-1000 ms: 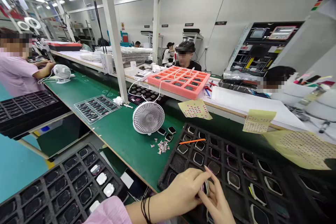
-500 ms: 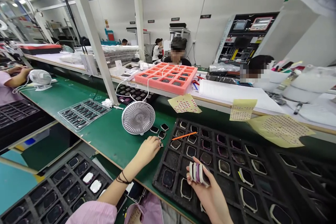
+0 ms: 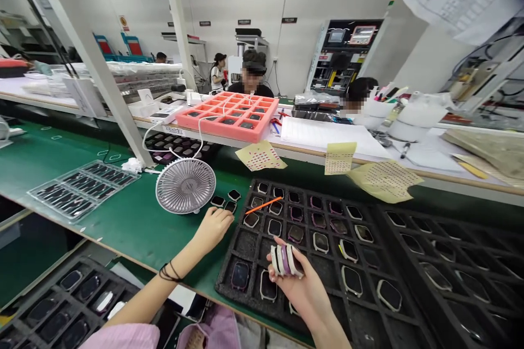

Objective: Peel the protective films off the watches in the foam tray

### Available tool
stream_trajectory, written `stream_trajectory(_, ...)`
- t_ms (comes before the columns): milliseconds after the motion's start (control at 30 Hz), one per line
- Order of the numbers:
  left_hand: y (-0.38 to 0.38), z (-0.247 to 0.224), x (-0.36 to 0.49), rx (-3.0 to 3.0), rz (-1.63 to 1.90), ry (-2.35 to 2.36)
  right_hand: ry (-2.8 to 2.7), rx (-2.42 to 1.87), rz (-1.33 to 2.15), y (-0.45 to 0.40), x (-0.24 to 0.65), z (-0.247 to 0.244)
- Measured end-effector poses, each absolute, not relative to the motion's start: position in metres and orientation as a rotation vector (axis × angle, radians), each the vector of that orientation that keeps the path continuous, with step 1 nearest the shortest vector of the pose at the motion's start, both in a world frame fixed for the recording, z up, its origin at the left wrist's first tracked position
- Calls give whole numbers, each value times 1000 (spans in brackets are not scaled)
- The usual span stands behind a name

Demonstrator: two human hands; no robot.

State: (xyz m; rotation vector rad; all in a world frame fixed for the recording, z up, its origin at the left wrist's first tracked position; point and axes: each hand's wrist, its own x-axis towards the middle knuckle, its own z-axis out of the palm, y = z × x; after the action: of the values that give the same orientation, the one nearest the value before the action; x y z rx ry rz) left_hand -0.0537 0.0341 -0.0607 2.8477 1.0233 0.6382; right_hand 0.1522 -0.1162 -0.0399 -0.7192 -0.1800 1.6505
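My right hand (image 3: 301,278) holds a short stack of watch cases (image 3: 281,260) on edge, pale ones with a purple one among them. It is above the black foam tray (image 3: 245,242), whose pockets hold several dark-faced watch cases. My left hand (image 3: 213,229) is on the green bench left of the tray, with its fingers curled together and anything inside them hidden. Its fingertips are against or just beside a loose watch case (image 3: 230,206); two more, one (image 3: 218,201) to the left and one (image 3: 234,194) behind, lie close by.
An orange stick (image 3: 264,205) lies across the tray. A grey fan (image 3: 186,185) stands left of the loose cases, beside a clear plastic tray (image 3: 84,188). More foam trays sit at lower left and right. A red foam tray (image 3: 262,133) rests on the shelf; people are beyond.
The view has turned right, shifting everything left in the picture. My left hand's fingertips have moved closer to the loose watch cases. My right hand keeps the stack over the tray.
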Motion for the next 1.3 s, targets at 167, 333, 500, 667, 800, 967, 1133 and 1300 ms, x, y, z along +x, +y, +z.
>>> stream_trajectory(167, -7, -10, -37, 3093, 972, 177, -243, -672, 1734, -116, 155, -32)
stream_trajectory(333, -25, 9, -29, 3264, 828, -171, -279, -637, 1778, -118, 157, -23)
stream_trajectory(500, -24, 10, -28, 3278, 801, -258, -320, -643, 1796, -123, 158, -22)
stream_trajectory(667, -28, 20, -26, 3165, 607, -301, -449, -732, 1777, -131, 157, -25)
stream_trajectory(800, -34, 21, -27, 2956, 485, -241, -504, -744, 1845, -137, 153, -35)
stream_trajectory(967, -39, 13, -34, 2708, 462, -100, -455, -704, 1940, -139, 144, -49)
stream_trajectory(1133, -42, 9, -41, 2539, 431, -52, -462, -678, 1985, -144, 136, -53)
stream_trajectory(1300, -44, 0, -43, 2450, 358, 117, -496, -769, 1941, -151, 128, -58)
